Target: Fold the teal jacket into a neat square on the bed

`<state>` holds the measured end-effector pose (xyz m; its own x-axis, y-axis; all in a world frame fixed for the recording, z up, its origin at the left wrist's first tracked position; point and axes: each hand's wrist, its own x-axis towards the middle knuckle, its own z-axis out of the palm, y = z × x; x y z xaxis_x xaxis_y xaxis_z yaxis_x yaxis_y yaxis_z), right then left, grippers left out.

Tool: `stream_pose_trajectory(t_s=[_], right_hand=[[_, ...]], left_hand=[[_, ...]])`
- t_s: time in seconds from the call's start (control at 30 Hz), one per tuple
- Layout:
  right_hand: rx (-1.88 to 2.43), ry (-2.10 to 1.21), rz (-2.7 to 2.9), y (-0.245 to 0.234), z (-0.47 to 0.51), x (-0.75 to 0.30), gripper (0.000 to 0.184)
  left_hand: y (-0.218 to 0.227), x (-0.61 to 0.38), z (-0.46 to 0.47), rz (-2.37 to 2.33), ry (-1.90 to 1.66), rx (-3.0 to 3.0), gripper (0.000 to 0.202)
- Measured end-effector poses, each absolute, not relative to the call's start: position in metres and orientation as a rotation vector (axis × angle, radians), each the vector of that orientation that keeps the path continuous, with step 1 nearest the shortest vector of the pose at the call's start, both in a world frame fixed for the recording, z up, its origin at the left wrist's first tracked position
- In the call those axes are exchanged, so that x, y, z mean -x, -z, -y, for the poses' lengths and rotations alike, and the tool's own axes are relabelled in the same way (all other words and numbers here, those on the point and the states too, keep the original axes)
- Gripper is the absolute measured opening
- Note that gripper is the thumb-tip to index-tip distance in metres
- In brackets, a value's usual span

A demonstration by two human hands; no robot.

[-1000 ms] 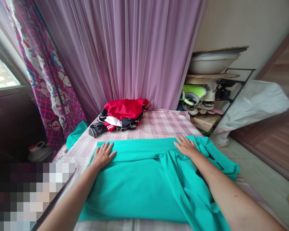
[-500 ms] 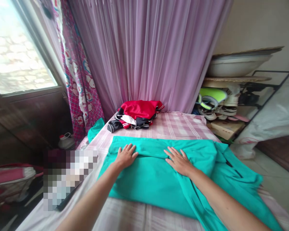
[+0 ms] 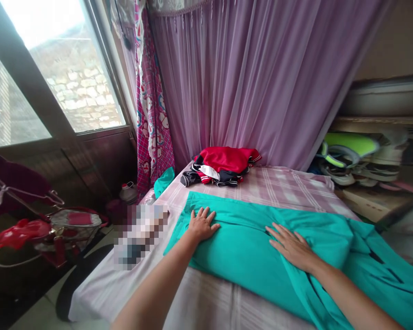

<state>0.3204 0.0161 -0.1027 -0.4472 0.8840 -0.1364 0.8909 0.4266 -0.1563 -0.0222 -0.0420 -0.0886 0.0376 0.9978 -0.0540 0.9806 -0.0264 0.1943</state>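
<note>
We've got 2 hands, both spread flat, palms down, no pinch. L hand point(image 3: 202, 224) is on the far edge of 1 teal cloth garment point(image 3: 248, 247); R hand point(image 3: 291, 247) is further along it, nearer its loose bunched end. Garment's on a plaid bedsheet point(image 3: 289, 188), long axis roughly L-R, sloping down twd R. Beyond: 1 red-black clothes pile point(image 3: 220, 160), 1 small teal cloth point(image 3: 164, 181).

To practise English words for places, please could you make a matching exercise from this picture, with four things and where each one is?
Things:
1. teal garment
2. red-and-black clothes pile
3. white bottle with red cap
4. pink patterned curtain

Places:
A. beside the bed, below the window
B. hanging at the window's edge
C. under the left hand and right hand
D. at the bed's far end

Pairs: 1-C, 2-D, 3-A, 4-B
</note>
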Motion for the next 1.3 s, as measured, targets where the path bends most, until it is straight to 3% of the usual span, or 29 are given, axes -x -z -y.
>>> stream_pose_trajectory(t_s=[0.33,0.6,0.83,1.1,1.17,1.3], right_hand=[[-1.896,0.512,-2.658,0.092,-0.028,-0.371,0.072],[-2.241,0.902,-2.504,0.075,0.005,-0.453,0.043],[-1.841,1.319,-2.311,0.028,0.053,-0.456,0.058],[-1.524,1.272,-2.326,0.015,0.077,-0.454,0.034],[-1.493,1.32,-2.334,0.014,0.074,-0.45,0.036],[-1.685,1.834,-2.403,0.006,0.056,-0.411,0.043]], left_hand=[[0.084,0.021,0.047,-2.047,-0.133,-2.134,0.069],[0.09,0.022,0.043,-2.09,-0.13,-2.171,0.064],[0.089,0.021,0.041,-2.036,-0.112,-2.288,0.057],[0.085,0.02,0.039,-2.087,-0.044,-2.3,0.057],[0.086,0.019,0.039,-2.092,-0.038,-2.305,0.057],[0.089,0.019,0.038,-2.095,-0.094,-2.312,0.055]])
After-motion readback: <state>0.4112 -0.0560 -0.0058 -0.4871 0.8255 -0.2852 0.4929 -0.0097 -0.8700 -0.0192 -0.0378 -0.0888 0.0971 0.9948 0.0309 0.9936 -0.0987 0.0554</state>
